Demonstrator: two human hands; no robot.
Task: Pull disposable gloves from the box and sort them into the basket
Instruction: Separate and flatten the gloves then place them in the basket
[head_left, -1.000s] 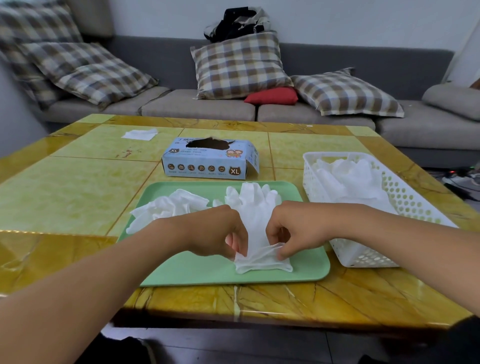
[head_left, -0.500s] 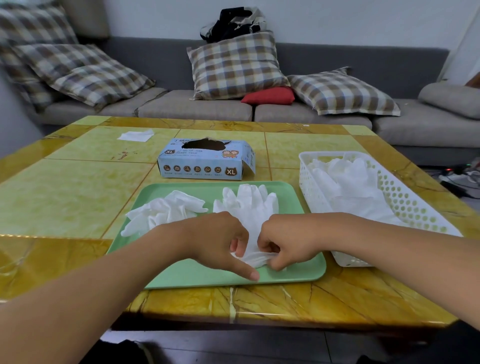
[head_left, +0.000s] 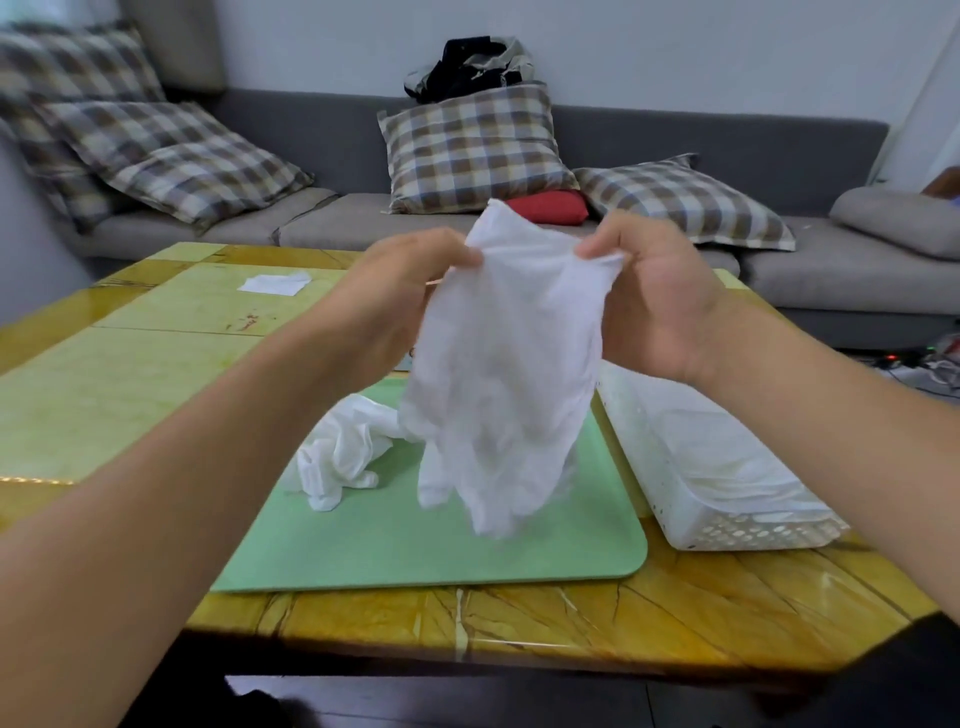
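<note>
While the left hand (head_left: 410, 291) and right hand (head_left: 660, 296) each pinch a cuff corner, the white glove (head_left: 498, 384) hangs fingers-down above the green tray (head_left: 441, 545), beside the basket (head_left: 748, 535).

Both hands raised, left hand (head_left: 400, 291) and right hand (head_left: 660, 301) pinching with curled fingers.

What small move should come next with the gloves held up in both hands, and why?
Probably carry them right and lower them into the white basket. The left hand and right hand each pinch the cuff edge of the white gloves, which hang above the green tray. The basket beside it already holds gloves.
</note>
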